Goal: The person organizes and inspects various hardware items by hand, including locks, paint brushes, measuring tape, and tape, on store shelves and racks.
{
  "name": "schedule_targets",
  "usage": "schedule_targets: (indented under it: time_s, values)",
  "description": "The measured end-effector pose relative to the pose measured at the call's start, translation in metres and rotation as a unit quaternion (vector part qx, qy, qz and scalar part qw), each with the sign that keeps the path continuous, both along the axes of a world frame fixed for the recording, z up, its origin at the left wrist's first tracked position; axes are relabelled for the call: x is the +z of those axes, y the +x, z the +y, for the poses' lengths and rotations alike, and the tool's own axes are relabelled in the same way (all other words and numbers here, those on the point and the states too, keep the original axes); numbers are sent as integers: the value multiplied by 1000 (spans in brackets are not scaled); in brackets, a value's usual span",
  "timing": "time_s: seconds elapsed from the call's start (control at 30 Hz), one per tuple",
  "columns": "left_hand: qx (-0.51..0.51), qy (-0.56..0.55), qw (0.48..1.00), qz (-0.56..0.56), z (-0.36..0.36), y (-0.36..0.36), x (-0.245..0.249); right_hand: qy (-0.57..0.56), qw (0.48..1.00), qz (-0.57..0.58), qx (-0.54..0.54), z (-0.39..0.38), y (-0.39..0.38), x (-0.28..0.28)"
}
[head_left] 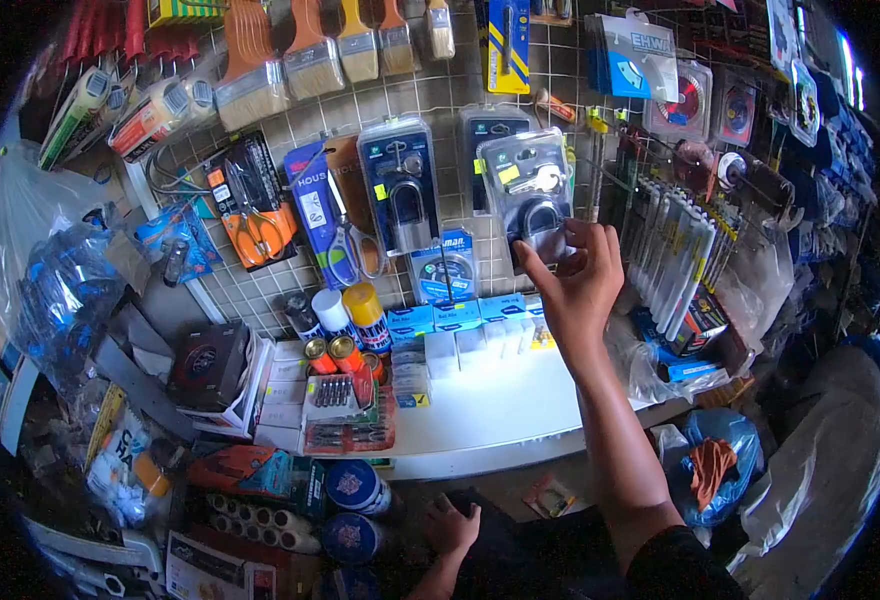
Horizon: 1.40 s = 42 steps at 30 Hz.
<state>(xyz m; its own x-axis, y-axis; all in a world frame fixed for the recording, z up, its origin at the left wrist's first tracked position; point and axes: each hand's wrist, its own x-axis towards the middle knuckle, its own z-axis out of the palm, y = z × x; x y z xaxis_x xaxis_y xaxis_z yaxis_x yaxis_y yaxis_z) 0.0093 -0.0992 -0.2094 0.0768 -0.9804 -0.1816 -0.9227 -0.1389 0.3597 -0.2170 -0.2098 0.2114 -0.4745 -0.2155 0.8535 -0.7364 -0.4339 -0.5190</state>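
Observation:
My right hand (582, 285) reaches up to the wire rack and pinches the lower part of a clear blister pack with a padlock (540, 190), its thumb at the left and its fingers at the right edge. A similar pack (490, 130) hangs just behind it, and another padlock pack (400, 190) hangs to the left. Low in the view, my left hand (452, 525) hangs near my lap with its fingers apart, holding nothing.
Paint brushes (310, 65) hang along the top of the rack. Spray cans (362, 308) and small blue boxes (456, 312) stand on the white shelf (490, 420). Packaged scissors (350, 245) hang at the left, white tubes (675, 250) at the right.

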Motion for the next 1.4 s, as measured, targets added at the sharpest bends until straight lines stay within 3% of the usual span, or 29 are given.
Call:
schedule_targets:
  time_s: [0.5, 0.63, 0.73, 0.83, 0.87, 1.03, 1.07, 1.1, 1.2, 1.3, 1.33, 1.4]
  values:
    - [-3, -27, 998, -49, 1, -5, -1, 13, 1000, -24, -12, -57, -6, -6]
    - [-11, -12, 1000, -22, -1, 0, -14, 73, 994, -37, -66, -83, 0, -1]
    - [11, -66, 994, 83, -11, 7, -119, 60, 992, -51, -100, -96, 5, -4]
    - [12, -77, 995, 70, -5, 7, -103, 51, 990, -59, -118, -107, 5, -10]
    - [6, -38, 999, -35, 1, -2, -42, 47, 988, -59, -136, -107, 6, -9]
    - [-1, 19, 998, 56, 1, -6, 36, 44, 984, -30, -172, -104, -5, -16]
    - [8, 0, 999, 35, 1, -5, 28, 61, 979, -12, -195, -99, -8, -20]
    - [14, -15, 1000, 15, 2, -7, 12, 0, 974, 68, -217, -88, -13, -31]
    - [9, -26, 1000, -4, 2, -6, 2, -48, 997, 51, -20, -26, -18, -81]
    - [-24, -52, 997, -50, 4, -2, 8, 76, 991, 111, 25, 70, -12, -175]
    - [-21, -44, 999, 0, 2, -1, 10, 152, 975, 150, 54, 94, -18, -215]
    - [-22, -15, 1000, 1, 0, -1, 20, 298, 939, 62, 157, 133, -27, -296]
